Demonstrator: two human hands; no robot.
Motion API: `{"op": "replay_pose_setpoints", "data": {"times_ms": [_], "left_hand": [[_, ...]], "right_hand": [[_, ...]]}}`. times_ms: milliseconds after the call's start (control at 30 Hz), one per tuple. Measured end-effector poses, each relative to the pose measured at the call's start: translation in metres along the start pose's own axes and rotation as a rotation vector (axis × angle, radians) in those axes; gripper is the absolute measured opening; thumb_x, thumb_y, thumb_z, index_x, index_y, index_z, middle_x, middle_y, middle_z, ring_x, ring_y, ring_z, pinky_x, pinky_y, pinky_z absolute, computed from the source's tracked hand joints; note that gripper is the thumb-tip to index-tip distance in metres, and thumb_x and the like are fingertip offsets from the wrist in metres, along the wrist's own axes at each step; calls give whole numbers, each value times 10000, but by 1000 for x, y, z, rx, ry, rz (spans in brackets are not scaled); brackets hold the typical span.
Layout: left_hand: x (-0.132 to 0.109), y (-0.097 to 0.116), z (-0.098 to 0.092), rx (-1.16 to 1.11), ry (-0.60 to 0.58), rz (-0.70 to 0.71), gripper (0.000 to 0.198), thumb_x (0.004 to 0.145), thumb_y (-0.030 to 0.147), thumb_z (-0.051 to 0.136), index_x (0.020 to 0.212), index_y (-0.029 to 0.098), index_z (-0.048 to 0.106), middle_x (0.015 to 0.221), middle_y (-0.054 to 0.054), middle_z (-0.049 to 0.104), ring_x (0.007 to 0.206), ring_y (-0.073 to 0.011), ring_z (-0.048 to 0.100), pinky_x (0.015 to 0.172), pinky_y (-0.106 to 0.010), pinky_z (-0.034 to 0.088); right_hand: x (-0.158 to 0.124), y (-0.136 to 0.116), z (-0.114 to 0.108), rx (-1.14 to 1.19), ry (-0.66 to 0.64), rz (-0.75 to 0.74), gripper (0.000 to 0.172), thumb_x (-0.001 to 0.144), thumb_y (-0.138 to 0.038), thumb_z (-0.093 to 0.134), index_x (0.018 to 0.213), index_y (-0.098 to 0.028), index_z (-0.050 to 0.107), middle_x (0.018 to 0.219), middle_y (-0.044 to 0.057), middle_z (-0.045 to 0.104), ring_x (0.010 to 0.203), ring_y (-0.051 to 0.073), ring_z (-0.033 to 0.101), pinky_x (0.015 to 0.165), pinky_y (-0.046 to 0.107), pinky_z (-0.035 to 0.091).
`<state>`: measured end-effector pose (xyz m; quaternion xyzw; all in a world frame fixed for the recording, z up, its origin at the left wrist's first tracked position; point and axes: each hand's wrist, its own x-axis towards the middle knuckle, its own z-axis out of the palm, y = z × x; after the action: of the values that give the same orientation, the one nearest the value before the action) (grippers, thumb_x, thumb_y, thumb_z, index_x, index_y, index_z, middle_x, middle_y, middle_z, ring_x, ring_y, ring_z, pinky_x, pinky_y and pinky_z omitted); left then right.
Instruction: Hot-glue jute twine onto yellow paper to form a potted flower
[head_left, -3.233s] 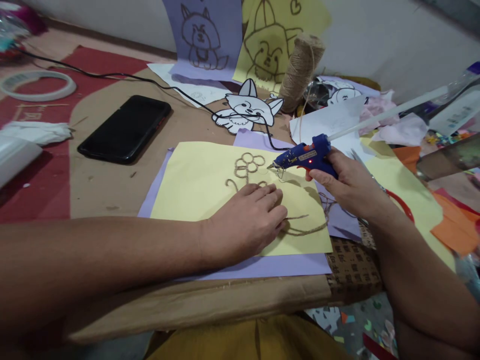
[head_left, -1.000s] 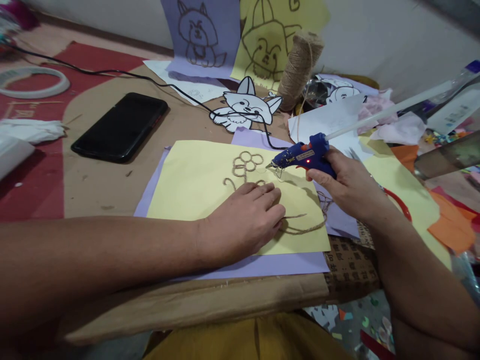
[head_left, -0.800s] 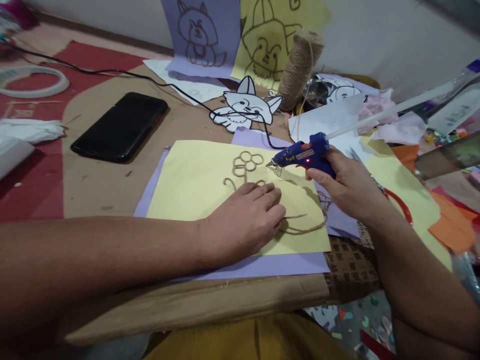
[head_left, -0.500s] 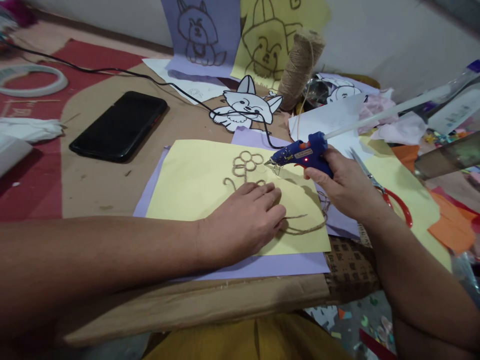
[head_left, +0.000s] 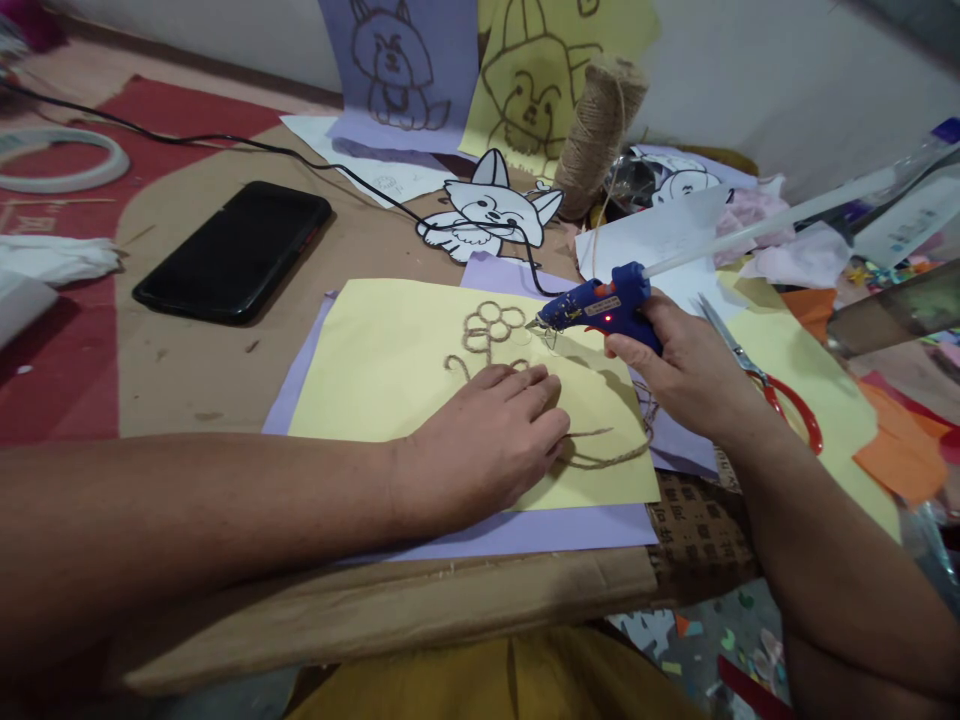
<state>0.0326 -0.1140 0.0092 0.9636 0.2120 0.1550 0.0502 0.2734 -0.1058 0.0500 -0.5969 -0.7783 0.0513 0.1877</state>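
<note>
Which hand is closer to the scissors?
Right. The right hand, holding the glue gun, is beside the scissors; the left hand is farther away, on the yellow paper.

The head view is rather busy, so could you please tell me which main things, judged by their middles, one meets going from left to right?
Tape roll, phone, left hand, glue gun, right hand, scissors.

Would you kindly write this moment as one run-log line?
left hand: on yellow sheet | right hand: holding blue glue gun | red light: lit | nozzle: beside twine flower | black phone: left of sheet
</note>
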Motion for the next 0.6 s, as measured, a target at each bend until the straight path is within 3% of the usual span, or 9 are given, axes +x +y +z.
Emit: {"op": "replay_pose_setpoints", "data": {"times_ms": [600], "left_hand": [[0,0,-1,3,5,8,255,1032,265,433,934,149,638,1215,-180,677,1229,-308,618,949,-458,508]], "right_hand": [[-4,0,-9,36,-36,-22,332,955,-386,550,1219,-194,613,1096,113,733,931,293,680,771,390,521]]}}
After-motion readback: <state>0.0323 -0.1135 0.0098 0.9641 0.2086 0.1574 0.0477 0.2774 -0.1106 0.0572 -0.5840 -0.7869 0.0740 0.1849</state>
